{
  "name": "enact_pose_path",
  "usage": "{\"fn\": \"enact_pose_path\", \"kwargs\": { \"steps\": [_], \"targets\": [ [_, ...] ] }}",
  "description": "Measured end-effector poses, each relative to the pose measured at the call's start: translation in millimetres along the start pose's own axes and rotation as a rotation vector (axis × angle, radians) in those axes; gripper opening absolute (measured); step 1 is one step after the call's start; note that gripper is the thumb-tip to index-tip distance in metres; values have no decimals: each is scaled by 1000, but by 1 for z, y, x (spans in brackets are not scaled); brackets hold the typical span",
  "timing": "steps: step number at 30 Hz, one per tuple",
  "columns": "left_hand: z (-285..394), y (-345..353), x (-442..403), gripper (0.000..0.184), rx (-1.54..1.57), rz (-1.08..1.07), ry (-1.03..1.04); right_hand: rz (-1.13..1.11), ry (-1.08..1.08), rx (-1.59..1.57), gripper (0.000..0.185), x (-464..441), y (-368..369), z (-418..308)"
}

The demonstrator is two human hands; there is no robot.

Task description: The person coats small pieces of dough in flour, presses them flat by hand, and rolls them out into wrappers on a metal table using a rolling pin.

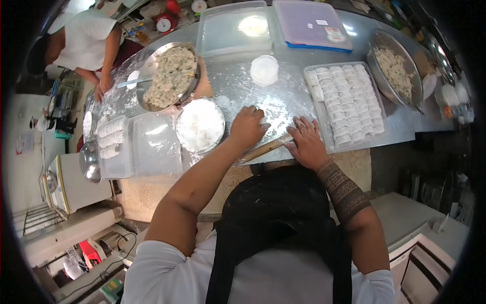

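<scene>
My right hand [308, 143] rests over the right end of a wooden rolling pin [267, 148], which lies slantwise near the table's front edge. Just left of it, my left hand [248, 126] has its fingers curled around a small white piece of dough [262, 121], mostly hidden by the fingers. Beside my left forearm sits a round container of white flour [200, 114] with pale dough pieces in it. Beyond my hands lies a stack of round white dough wrappers [264, 70]. To the right, a plastic tray [382, 133] holds rows of floured dumplings [347, 104].
A large pan of chopped filling [172, 76] stands at left, with another metal bowl [377, 50] far right. Plastic boxes [207, 48] and a purple lid [309, 23] line the back. A smaller dumpling tray [114, 164] is front left. Another person [88, 40] leans at the table's left end.
</scene>
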State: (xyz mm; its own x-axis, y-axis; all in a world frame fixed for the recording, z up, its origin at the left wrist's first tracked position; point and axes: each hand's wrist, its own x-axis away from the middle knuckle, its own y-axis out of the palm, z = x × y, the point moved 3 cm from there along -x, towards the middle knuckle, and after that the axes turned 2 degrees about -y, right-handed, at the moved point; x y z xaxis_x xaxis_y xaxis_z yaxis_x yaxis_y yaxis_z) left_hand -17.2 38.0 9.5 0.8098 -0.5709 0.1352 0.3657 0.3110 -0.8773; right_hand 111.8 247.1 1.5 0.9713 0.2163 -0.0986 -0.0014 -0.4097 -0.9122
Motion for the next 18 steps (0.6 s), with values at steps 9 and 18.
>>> {"fn": "enact_pose_path", "kwargs": {
  "steps": [9,18],
  "targets": [
    [45,24,-47,87,-179,190,188,-87,-51,17,56,1,-1,8],
    [47,46,-60,78,-180,128,96,-131,-31,-9,61,-5,-4,3]
  ]
}}
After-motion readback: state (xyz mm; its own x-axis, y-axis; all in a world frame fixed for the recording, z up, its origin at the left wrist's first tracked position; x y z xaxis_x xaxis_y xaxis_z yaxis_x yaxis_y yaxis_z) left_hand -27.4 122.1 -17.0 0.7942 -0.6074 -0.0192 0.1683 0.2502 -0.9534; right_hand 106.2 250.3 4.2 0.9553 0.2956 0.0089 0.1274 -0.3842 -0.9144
